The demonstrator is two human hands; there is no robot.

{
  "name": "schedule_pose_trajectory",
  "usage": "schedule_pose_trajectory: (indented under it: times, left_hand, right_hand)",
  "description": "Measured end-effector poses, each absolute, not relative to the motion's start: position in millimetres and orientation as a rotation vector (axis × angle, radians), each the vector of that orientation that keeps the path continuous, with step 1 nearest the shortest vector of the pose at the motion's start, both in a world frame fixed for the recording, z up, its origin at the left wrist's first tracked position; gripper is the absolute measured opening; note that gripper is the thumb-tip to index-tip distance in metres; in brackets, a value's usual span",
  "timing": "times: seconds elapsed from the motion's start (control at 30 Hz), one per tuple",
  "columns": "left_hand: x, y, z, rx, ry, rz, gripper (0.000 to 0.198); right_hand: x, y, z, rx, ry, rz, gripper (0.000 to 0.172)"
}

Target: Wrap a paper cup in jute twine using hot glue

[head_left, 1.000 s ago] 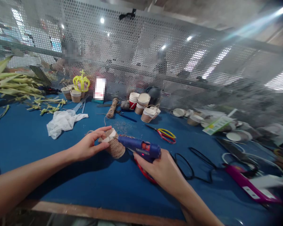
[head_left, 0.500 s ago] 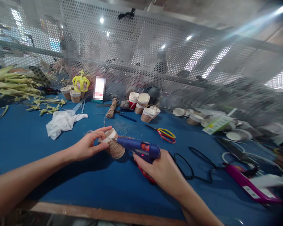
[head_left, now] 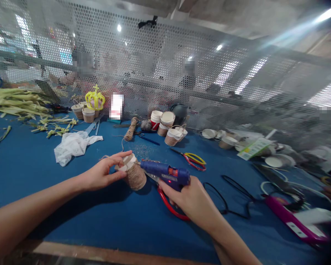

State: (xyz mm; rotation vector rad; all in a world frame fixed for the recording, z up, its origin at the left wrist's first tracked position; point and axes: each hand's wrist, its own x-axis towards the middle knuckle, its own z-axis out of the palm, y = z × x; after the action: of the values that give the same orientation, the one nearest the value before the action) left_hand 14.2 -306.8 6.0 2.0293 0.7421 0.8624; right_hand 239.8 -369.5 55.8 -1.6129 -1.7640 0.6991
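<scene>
My left hand [head_left: 105,172] grips the white-rimmed end of a twine-wrapped cup [head_left: 136,177], which lies tilted on the blue table. In my right hand [head_left: 191,195] is a blue glue gun [head_left: 162,171] with a small red light, its nozzle pointing left at the cup near the edge of the twine. Red-handled scissors [head_left: 169,209] lie partly hidden under the gun and my right hand. Beyond the cup, a bundle of twine [head_left: 131,129] has a loose strand trailing toward it.
Yellow-and-red scissors [head_left: 194,160] lie right of centre. Several cups [head_left: 172,136] stand behind, near a mesh screen [head_left: 143,66]. Crumpled white cloth [head_left: 71,146] and husks [head_left: 19,101] are at left. A purple power strip [head_left: 295,221] and black cable [head_left: 237,187] are at right.
The glue gun and my right hand have shifted slightly right, and more of the red-handled scissors shows. My left hand still holds the cup.
</scene>
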Motion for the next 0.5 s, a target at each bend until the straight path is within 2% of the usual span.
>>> schedule_pose_trajectory:
  times: [0.33,0.5]
  left_hand:
    - [14.3,-306.4,7.2,2.080,0.749,0.841,0.013]
    - [14.7,-307.1,6.8,2.043,0.744,0.849,0.014]
  right_hand:
    - [240.0,-369.4,56.3,-1.556,-1.843,0.614,0.019]
    - [237.5,-376.2,50.7,-1.583,-1.892,0.533,0.027]
